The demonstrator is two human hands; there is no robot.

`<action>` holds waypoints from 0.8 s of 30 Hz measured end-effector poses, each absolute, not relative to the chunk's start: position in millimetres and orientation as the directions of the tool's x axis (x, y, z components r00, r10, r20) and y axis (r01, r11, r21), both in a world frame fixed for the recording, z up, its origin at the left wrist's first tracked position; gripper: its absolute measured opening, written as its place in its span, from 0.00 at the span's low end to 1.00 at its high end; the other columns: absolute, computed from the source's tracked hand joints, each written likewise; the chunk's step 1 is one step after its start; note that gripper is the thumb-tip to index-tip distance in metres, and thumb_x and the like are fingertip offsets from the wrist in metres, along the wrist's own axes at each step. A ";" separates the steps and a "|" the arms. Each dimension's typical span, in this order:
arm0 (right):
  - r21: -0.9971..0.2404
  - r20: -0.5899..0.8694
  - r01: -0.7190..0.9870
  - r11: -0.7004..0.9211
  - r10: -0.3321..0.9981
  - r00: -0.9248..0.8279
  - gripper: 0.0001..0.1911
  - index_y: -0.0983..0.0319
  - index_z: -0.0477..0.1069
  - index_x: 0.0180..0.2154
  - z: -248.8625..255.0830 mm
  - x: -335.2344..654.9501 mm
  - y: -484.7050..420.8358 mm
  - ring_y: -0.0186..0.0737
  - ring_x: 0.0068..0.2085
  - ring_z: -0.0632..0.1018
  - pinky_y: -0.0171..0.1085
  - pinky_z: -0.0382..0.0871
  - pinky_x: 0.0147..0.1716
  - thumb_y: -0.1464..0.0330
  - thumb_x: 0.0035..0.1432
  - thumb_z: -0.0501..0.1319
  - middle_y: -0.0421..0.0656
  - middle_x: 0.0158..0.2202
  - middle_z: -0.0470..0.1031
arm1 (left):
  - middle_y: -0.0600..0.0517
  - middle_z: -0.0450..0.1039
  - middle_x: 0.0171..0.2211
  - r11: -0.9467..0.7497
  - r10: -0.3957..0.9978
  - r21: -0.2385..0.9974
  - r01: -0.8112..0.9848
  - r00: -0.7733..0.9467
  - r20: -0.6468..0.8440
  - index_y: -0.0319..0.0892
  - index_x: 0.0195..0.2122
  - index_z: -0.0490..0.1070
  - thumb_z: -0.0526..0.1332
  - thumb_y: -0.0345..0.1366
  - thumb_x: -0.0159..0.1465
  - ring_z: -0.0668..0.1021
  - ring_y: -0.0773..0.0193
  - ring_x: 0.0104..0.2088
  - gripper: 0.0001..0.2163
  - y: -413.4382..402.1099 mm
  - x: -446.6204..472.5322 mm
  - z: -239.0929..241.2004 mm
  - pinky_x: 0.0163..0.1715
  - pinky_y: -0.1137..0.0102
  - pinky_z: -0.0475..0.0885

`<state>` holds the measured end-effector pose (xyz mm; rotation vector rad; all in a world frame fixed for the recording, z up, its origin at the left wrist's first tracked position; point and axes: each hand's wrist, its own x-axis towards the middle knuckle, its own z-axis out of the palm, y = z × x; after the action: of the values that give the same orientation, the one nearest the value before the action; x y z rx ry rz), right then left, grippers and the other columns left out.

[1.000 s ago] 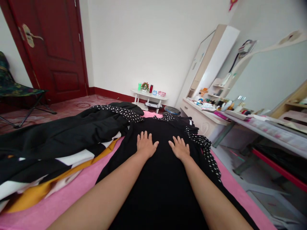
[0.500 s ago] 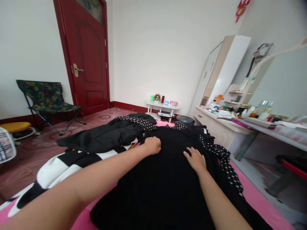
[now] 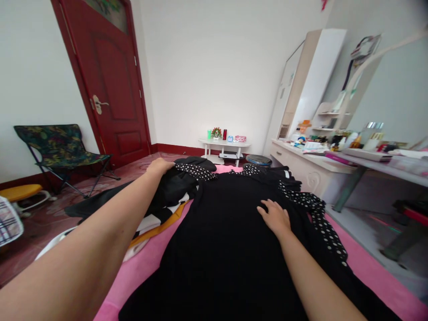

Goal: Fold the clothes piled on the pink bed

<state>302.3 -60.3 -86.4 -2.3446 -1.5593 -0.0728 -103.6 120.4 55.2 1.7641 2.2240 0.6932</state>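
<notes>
A black dress (image 3: 230,249) with white-dotted trim lies spread out before me on a pink cover. My left hand (image 3: 162,166) is reached out to the far left, its fingers closed on the end of a black sleeve with white polka dots (image 3: 194,170). My right hand (image 3: 276,217) lies flat on the right half of the dress, fingers apart and holding nothing. On the right, another dotted sleeve (image 3: 329,232) runs down along the dress's side. Other black clothes (image 3: 167,191) and a black-and-white piece (image 3: 150,224) lie beneath my left forearm, with a mustard-yellow edge (image 3: 167,228).
The pink cover (image 3: 140,276) shows on both sides of the dress. To the right stand a white dresser (image 3: 301,162) and a desk (image 3: 394,165) crowded with bottles. A low white table (image 3: 224,143), a folding chair (image 3: 63,145) and a yellow stool (image 3: 20,192) stand farther off.
My left hand has moved left and away from the dress's middle, and the dotted sleeve stretches out to it. More pink and yellow show at the left. My right hand has stayed nearly in place.
</notes>
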 end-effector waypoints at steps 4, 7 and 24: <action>-0.260 0.225 0.902 -0.344 0.887 0.403 0.24 0.56 0.65 0.57 -86.1 302.0 -61.1 0.48 0.64 0.57 0.56 0.49 0.59 0.57 0.62 0.51 0.43 0.63 0.59 | 0.38 0.76 0.39 0.283 0.935 0.458 0.842 -0.349 0.063 0.35 0.40 0.73 0.64 0.56 0.49 0.77 0.46 0.44 0.28 135.3 -96.4 41.0 0.39 0.61 0.71; -0.277 0.246 0.897 -0.344 0.877 0.412 0.23 0.57 0.66 0.55 -86.6 301.7 -59.8 0.50 0.63 0.57 0.57 0.50 0.59 0.58 0.61 0.52 0.44 0.62 0.60 | 0.36 0.73 0.46 0.225 0.929 0.454 0.862 -0.330 0.167 0.34 0.44 0.71 0.62 0.51 0.53 0.75 0.45 0.47 0.25 132.7 -87.2 26.9 0.43 0.60 0.70; -0.447 0.477 0.856 0.259 0.879 -0.017 0.18 0.58 0.75 0.32 -51.5 253.0 -90.0 0.38 0.33 0.75 0.34 0.66 0.36 0.59 0.63 0.50 0.41 0.31 0.76 | 0.49 0.60 0.61 -0.943 0.219 -0.194 0.269 0.945 0.244 0.47 0.52 0.71 0.56 0.33 0.59 0.67 0.53 0.56 0.19 18.2 114.9 81.5 0.55 0.63 0.63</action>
<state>253.0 -90.0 -51.5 -1.5771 -1.8479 0.0421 114.9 18.2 81.5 3.3207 0.4224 0.3729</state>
